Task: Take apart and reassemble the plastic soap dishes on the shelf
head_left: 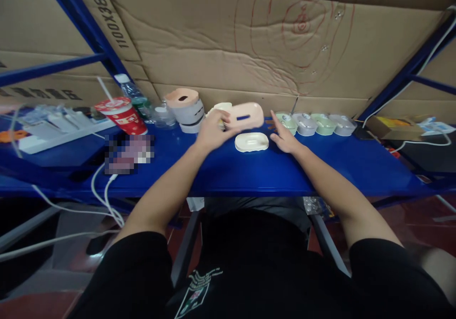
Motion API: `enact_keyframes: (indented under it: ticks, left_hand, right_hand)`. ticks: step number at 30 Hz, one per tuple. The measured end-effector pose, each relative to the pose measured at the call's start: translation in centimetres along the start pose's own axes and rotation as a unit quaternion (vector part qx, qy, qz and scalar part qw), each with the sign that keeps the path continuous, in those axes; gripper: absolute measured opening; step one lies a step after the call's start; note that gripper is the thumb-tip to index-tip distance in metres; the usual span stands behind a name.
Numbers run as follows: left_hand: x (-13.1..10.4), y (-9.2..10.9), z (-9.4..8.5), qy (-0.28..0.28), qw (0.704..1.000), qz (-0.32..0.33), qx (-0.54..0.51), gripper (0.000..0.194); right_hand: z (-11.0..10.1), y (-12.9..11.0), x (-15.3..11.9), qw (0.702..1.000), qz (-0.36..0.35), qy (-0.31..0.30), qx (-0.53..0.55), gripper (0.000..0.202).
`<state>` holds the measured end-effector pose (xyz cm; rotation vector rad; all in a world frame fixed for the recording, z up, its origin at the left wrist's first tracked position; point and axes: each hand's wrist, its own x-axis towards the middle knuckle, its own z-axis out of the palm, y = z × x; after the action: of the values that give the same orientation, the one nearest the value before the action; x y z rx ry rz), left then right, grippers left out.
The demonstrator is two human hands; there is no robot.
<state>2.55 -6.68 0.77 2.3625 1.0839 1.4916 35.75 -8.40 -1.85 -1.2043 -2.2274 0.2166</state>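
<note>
My left hand grips one end of a pink oval plastic piece with a slot, tilted and raised above the blue table. Just below it, a cream oval plastic dish lies on the tabletop. To the right of that dish is my right hand, open with fingers stretched out and thumb apart, holding nothing. Behind my left hand, another cream piece is partly hidden. A stack of pink and white plastic pieces stands to the left of that hand.
Several small lidded containers form a row beyond my right hand. A red cup with a straw and a plastic bottle stand at left. White cables hang over the front edge. A cardboard wall closes the back.
</note>
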Motion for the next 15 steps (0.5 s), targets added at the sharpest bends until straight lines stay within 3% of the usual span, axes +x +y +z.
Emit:
enact_keyframes:
  ticks: [3,5,10,15]
  left_hand:
    - [-1.3,2.0,2.9,-0.105,0.994,-0.005,0.022,0.040]
    - [-1.8,2.5,3.8,-0.159,0.985,-0.016,0.058,0.038]
    - [-2.1,2.2,3.7,-0.256,0.960,-0.020,0.113,0.035]
    - [-2.1,2.3,3.4,-0.313,0.943,0.009,0.110,0.042]
  right_hand:
    - [0.2,0.0,0.2,1.000,-0.020,0.008,0.000,0.112]
    - [0.7,0.1,0.3,1.000,-0.019,-0.016,-0.010,0.105]
    - [1.9,0.5,0.3,0.996,-0.001,-0.086,-0.017,0.098]
    - [2.0,0.5,0.2,0.995,-0.002,-0.097,-0.013,0.102]
